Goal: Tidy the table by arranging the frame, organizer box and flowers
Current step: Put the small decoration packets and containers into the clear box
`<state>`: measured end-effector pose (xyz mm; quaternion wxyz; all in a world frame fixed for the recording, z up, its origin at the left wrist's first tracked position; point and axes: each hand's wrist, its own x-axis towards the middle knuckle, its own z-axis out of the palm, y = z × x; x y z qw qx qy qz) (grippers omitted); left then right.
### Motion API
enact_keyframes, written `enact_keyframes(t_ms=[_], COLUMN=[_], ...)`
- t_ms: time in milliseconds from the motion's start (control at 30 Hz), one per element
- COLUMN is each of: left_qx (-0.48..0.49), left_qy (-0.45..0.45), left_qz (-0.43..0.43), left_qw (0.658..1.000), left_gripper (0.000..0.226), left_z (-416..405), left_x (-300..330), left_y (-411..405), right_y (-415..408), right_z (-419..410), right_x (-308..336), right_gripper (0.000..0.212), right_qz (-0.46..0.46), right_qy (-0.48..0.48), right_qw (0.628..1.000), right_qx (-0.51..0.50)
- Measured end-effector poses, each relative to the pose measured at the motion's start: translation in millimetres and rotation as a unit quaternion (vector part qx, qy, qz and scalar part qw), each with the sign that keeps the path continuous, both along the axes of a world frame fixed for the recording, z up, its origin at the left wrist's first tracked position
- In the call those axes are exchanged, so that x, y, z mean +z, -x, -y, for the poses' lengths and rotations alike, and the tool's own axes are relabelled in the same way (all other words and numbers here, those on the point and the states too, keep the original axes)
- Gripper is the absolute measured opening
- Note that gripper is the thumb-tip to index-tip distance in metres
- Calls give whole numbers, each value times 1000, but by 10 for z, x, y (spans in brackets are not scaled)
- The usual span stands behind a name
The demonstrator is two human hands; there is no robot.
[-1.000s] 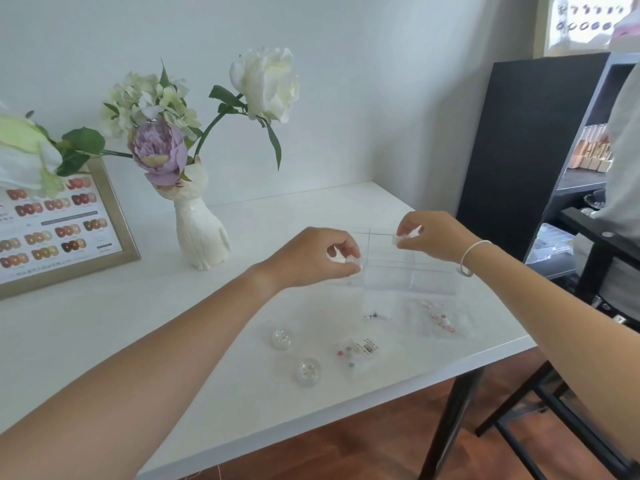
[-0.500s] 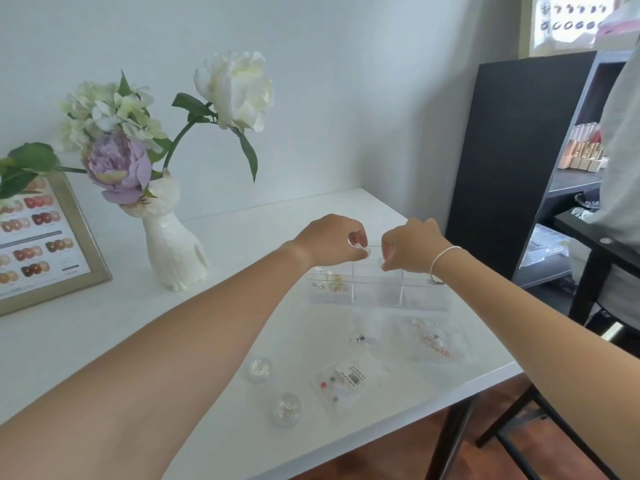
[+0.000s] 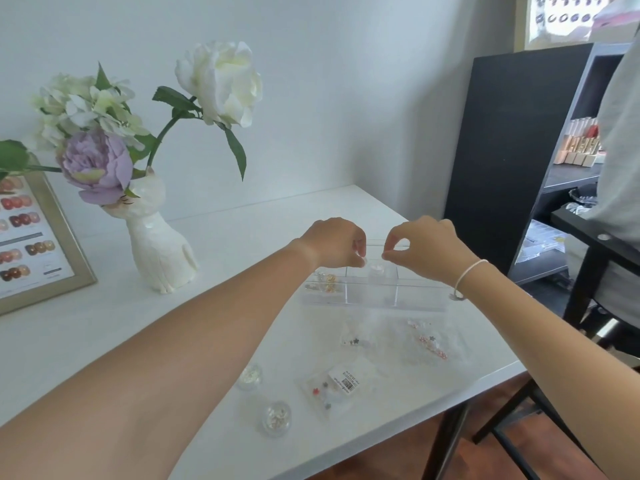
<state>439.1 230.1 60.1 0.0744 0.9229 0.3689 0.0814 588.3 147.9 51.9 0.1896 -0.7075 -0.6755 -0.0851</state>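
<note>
The clear organizer box (image 3: pixel 374 294) lies on the white table (image 3: pixel 242 237), with gold and silver beads in its left compartment. My left hand (image 3: pixel 337 242) and my right hand (image 3: pixel 427 247) hover close together over its far edge. Each hand pinches the thin transparent lid (image 3: pixel 375 242), whose edge shows between the fingertips. The gold picture frame (image 3: pixel 74 252) with nail samples leans at the far left. To its right, the white vase (image 3: pixel 157 247) holds a white rose (image 3: pixel 221 81), a purple peony (image 3: pixel 97 164) and pale hydrangeas.
Two small round jars (image 3: pixel 250 375) (image 3: pixel 277 414) and three clear bead bags (image 3: pixel 332 386) (image 3: pixel 427 341) (image 3: pixel 356 337) lie near the table's front edge. A black shelf unit (image 3: pixel 502 150) and a black-framed stand (image 3: pixel 595 233) are on the right, next to a person in grey (image 3: pixel 620 150).
My hands have come closer together and dropped toward the box, bringing the clear lid down with them. The view has shifted slightly to the right.
</note>
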Motion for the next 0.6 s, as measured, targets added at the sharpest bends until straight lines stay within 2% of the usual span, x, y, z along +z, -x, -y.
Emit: enact_keyframes(t_ms=[133,300,467,600], left_qx=[5,6,-1,-17], left_qy=[-23,-42,-42,0], left_qz=[-24,-45,3,71], left_qw=[999,998,999,997], left_gripper=[19,22,20,18], left_z=[-11,-3,34,134], left_x=[6,-24,-6,29], left_y=[-63,-95,5,251], right_y=[-4,53,182,390], right_z=[150,272,419,586], right_x=[-20,-8,13,-9], right_gripper=[14,15,13,9], right_qz=[-63,-91,-114,-165], right_qy=[-32,-52,-57,-36], right_qw=[997,993,989,979], right_qx=[25,54,73,111])
